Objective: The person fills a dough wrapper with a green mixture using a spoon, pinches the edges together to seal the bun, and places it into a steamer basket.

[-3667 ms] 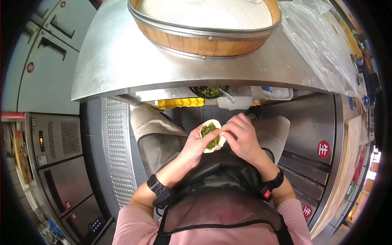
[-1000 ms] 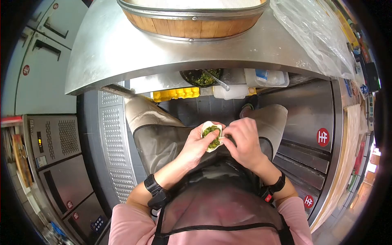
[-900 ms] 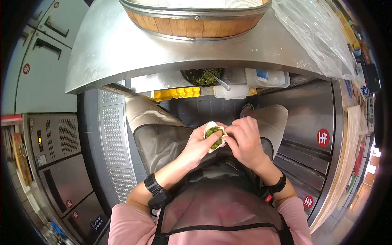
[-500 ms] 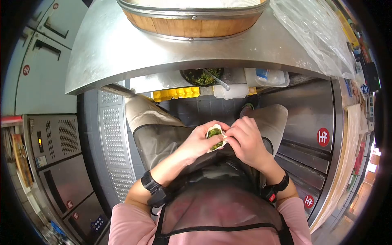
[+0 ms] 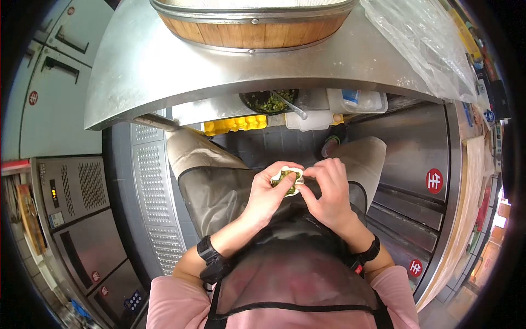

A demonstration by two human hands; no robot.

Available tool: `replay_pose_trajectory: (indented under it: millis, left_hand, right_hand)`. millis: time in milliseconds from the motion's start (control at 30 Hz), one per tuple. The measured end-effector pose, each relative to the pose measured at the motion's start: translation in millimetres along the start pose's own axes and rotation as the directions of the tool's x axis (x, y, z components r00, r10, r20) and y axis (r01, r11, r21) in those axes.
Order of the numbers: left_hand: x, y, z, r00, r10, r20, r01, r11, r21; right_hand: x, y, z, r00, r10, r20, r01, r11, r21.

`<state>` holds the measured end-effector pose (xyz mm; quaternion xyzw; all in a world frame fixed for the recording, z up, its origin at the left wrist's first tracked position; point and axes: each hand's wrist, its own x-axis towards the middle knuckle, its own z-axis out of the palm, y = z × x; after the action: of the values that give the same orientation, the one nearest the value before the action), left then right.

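Observation:
A small round of white dough with chopped green filling, a bun being shaped [image 5: 296,174], sits cupped in my left hand [image 5: 267,192]. The left thumb presses on the filling and the fingers curl round the far side. My right hand [image 5: 330,189] pinches the dough's right edge between thumb and fingertips. Both hands are above my lap, over a dark see-through apron [image 5: 296,274]. Under the counter, a dark bowl [image 5: 249,104] of the same green filling has a metal spoon [image 5: 290,104] resting in it.
A steel counter [image 5: 219,71] spans the front, bearing a large wooden steamer [image 5: 252,35] and clear plastic sheeting [image 5: 422,44]. On the shelf below are a yellow egg-tray-like holder [image 5: 235,125] and a clear plastic tub [image 5: 364,101]. Steel cabinets [image 5: 411,148] stand at right, fridges [image 5: 60,104] at left.
My right hand has turned slightly, its fingers more upright along the dough's edge. More of the dough's rim now shows gathered around the filling. My left hand still holds the dough.

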<state>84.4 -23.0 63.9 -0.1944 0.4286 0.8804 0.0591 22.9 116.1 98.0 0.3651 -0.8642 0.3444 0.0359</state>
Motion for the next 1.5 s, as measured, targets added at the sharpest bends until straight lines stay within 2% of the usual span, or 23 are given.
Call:
replay_pose_trajectory:
  millis: [33, 133, 233, 267, 333, 400, 533, 633, 667, 733, 833, 900, 933, 1000, 1033, 1067, 1100, 1133, 1167, 1233, 1367, 1433, 1500]
  left_hand:
    - [0.6, -1.1, 0.2, 1.000, 0.001, 0.000, -0.001, 1.000, -0.001]
    - [1.4, -5.4, -1.7, 1.000, -0.011, 0.011, 0.011, 0.999, 0.048]
    - [2.0, -4.7, -2.0, 1.000, 0.003, 0.018, -0.004, 0.998, 0.056]
    - [1.6, -2.5, -1.4, 1.000, -0.021, 0.014, 0.020, 0.998, 0.063]
    - [2.4, -0.1, -2.0, 0.999, -0.044, 0.013, 0.043, 0.997, 0.070]
    - [2.4, 1.2, -3.3, 0.994, -0.056, 0.091, 0.053, 0.998, 0.026]
    - [2.6, 1.3, -3.9, 0.994, -0.069, 0.085, 0.065, 0.996, 0.055]
    - [3.9, 3.0, -6.7, 0.990, -0.086, 0.111, 0.085, 0.996, 0.018]
    - [4.1, 6.4, -6.2, 0.987, -0.104, 0.120, 0.098, 0.993, 0.058]
    - [5.3, 8.7, -5.7, 0.984, -0.123, 0.130, 0.111, 0.989, 0.099]
    - [7.1, 8.7, -6.8, 0.981, -0.119, 0.155, 0.109, 0.992, 0.070]
    - [8.3, 9.0, -9.0, 0.977, -0.116, 0.178, 0.067, 0.964, 0.258]
    - [9.8, 11.0, -10.0, 0.977, -0.118, 0.179, 0.069, 0.963, 0.259]
    - [11.9, 18.0, -11.3, 0.957, -0.139, 0.254, 0.014, 0.899, 0.438]
    - [9.6, 23.1, -10.7, 0.956, -0.140, 0.256, 0.013, 0.898, 0.440]
    - [6.1, 28.9, -9.2, 0.963, -0.133, 0.235, 0.092, 0.980, 0.178]
    - [3.1, 31.2, -8.1, 0.968, -0.135, 0.213, 0.159, 0.982, -0.099]
    - [2.7, 24.8, -10.7, 0.966, -0.073, 0.248, 0.099, 0.991, -0.091]
    - [0.7, 18.7, -9.6, 0.970, -0.078, 0.231, 0.106, 0.988, -0.115]
    - [0.9, 8.8, -4.7, 0.977, 0.005, 0.215, 0.009, 0.998, -0.065]
    - [2.6, 4.7, -0.5, 0.986, 0.061, 0.157, -0.075, 0.994, 0.085]
    - [2.0, 10.7, 3.7, 0.991, -0.021, 0.133, 0.046, 0.981, -0.187]
    - [5.5, 11.0, 2.1, 0.992, -0.048, 0.120, 0.073, 0.974, -0.213]
  right_hand:
    - [-1.0, 1.8, 1.0, 1.000, -0.001, 0.000, 0.001, 1.000, -0.001]
    - [-5.6, 5.1, 2.3, 0.983, -0.181, 0.036, 0.183, 0.981, -0.059]
    - [-7.4, 4.7, 0.1, 0.967, -0.254, 0.007, 0.254, 0.962, -0.098]
    - [-4.9, 2.2, -1.6, 0.967, -0.254, 0.007, 0.254, 0.962, -0.098]
    - [2.5, -3.6, -5.7, 0.994, -0.111, -0.009, 0.111, 0.992, -0.063]
    - [-0.9, 4.7, -3.6, 0.987, -0.157, 0.027, 0.158, 0.987, -0.034]
    - [-3.1, 8.0, -1.3, 0.967, -0.252, 0.033, 0.253, 0.967, -0.039]
    - [10.0, -2.2, -9.5, 0.989, -0.121, 0.088, 0.122, 0.993, -0.003]
    - [8.5, 0.8, -9.3, 0.989, -0.120, 0.088, 0.121, 0.993, -0.003]
    - [4.2, 9.5, -9.5, 0.961, -0.228, 0.155, 0.240, 0.969, -0.062]
    - [3.4, 8.8, -10.0, 0.959, -0.266, 0.099, 0.274, 0.959, -0.078]
    - [9.2, 4.0, -11.2, 0.970, -0.218, 0.111, 0.224, 0.974, -0.044]
    - [11.3, 2.5, -11.4, 0.978, -0.170, 0.122, 0.173, 0.985, -0.013]
    - [7.3, 10.1, -10.6, 0.977, -0.169, 0.132, 0.169, 0.985, 0.010]
    - [6.3, 13.2, -10.8, 0.975, -0.172, 0.141, 0.169, 0.985, 0.032]
    - [5.1, 12.6, -12.0, 0.976, -0.170, 0.139, 0.167, 0.985, 0.030]
    - [2.3, 10.4, -13.7, 0.994, -0.065, 0.094, 0.053, 0.991, 0.121]
    - [0.7, 8.6, -14.4, 0.998, 0.044, 0.055, -0.055, 0.975, 0.216]
    - [-0.5, 7.4, -10.6, 0.998, 0.046, 0.050, -0.056, 0.975, 0.215]
    - [-5.0, 3.9, 1.8, 0.971, 0.238, 0.037, -0.227, 0.852, 0.471]
    - [-10.8, 5.2, 11.5, 0.940, 0.337, 0.058, -0.314, 0.784, 0.535]
    - [-12.7, 7.7, 14.9, 0.936, 0.349, 0.050, -0.317, 0.770, 0.554]
    - [-13.4, 8.3, 16.8, 0.930, 0.365, 0.044, -0.323, 0.754, 0.572]
